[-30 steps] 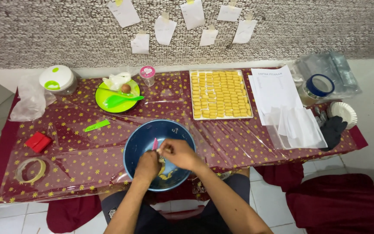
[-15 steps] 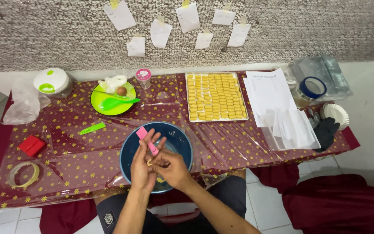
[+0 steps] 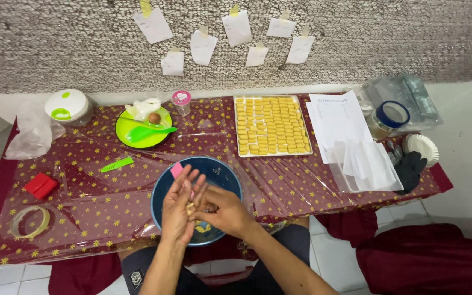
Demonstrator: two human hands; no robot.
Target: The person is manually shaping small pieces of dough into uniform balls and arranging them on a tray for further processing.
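At nine o'clock from the bowl, at the table's (image 3: 83,180) left edge, lay one tape roll (image 3: 28,221) and one red box (image 3: 41,186); at ten o'clock sat one clear bag (image 3: 31,134) and one white-lidded tub (image 3: 66,106). One green scraper (image 3: 117,164) lay nearer in. At eleven o'clock one green plate (image 3: 140,128) carried one green spatula (image 3: 148,133) and one brown ball (image 3: 154,117), with one pink-capped cup (image 3: 181,101) beside it. Eight paper notes (image 3: 236,27) hung on the wall above.

One blue bowl (image 3: 219,177) stood at the near edge. Over it the left hand (image 3: 180,206) was held palm up, fingers spread and pointing to twelve o'clock, one pink scraper (image 3: 177,169) showing behind them. The right hand (image 3: 220,210) came in from five o'clock, its fingers curled together and pressing one small lump of dough (image 3: 191,207) into the left palm. More dough lay in the bowl beneath.

At one o'clock one tray (image 3: 271,125) held rows of yellow pieces, too many to count surely. At three o'clock lay a stack of papers (image 3: 340,123), one blue-rimmed jar (image 3: 391,114), one paper dish (image 3: 422,147) and one black glove (image 3: 411,169).
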